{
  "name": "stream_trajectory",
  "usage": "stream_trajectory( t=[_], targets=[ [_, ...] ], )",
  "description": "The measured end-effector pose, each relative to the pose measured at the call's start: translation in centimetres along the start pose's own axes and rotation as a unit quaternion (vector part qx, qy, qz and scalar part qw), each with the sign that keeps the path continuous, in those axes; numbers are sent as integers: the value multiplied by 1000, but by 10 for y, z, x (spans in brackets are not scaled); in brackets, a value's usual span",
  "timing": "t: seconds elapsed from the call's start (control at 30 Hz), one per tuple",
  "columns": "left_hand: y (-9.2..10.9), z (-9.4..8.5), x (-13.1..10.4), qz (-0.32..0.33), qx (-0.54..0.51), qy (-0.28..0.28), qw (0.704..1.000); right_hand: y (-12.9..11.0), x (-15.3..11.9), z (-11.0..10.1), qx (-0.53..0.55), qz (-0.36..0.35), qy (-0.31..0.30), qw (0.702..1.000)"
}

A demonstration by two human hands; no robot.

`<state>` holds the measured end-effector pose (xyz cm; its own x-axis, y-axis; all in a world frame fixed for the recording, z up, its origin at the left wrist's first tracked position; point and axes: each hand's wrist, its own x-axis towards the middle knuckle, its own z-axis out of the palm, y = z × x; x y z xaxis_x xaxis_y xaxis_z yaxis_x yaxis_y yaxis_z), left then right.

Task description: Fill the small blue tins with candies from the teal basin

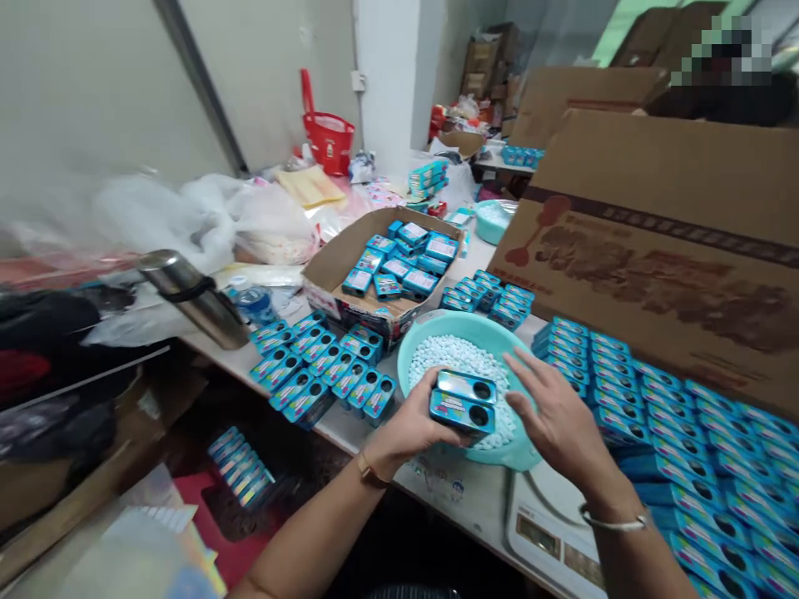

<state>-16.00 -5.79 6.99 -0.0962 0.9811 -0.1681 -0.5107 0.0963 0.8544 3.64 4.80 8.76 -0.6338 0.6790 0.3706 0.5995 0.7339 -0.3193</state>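
Observation:
My left hand (412, 424) grips two small blue tins (463, 401), one against the other, each with a dark round opening at one end. They are held above the near side of a turquoise basin (412, 337) that contains many small white pellets (459, 356). Over the basin's right rim hovers my right hand (553, 412), fingers apart, with nothing visible in it. A white scale (549, 532) with a display sits below my right forearm.
Rows of blue tins (325, 362) stand left of the basin, and many stacked tins (687, 449) fill the right. Behind is an open cardboard box (325, 291) of tins. A steel flask (193, 299) stands left; a large carton (662, 225) rises at the right.

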Motion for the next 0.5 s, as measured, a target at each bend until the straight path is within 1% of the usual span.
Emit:
stream_trajectory(
  t=[0.1, 0.2, 0.27, 0.33, 0.37, 0.43, 0.47, 0.5],
  targets=[
    [-1, -2, -22, 21, -15, 19, 999, -4, -3, 0, 68, -16, -4, 998],
    [-12, -13, -55, 69, 19, 76, 995, -7, -5, 8, 99, -23, -18, 995],
    [-27, -25, -82, 101, 46, 142, 984, -6, -6, 16, 98, -15, -22, 995],
    [-46, -40, -108, 118, 73, 236, 962, -2, -8, 25, 100, -4, -28, 995],
    [-56, -48, -118, 124, 90, 289, 945, -1, -9, 30, 103, 1, -31, 994],
    [-74, -62, -130, 129, 125, 373, 910, -1, -10, 39, 111, 6, -38, 993],
    [-81, -67, -131, 130, 138, 399, 897, -2, -10, 43, 116, 7, -44, 992],
    [-88, -70, -131, 128, 145, 411, 891, -4, -10, 47, 120, 7, -50, 991]
  ],
)
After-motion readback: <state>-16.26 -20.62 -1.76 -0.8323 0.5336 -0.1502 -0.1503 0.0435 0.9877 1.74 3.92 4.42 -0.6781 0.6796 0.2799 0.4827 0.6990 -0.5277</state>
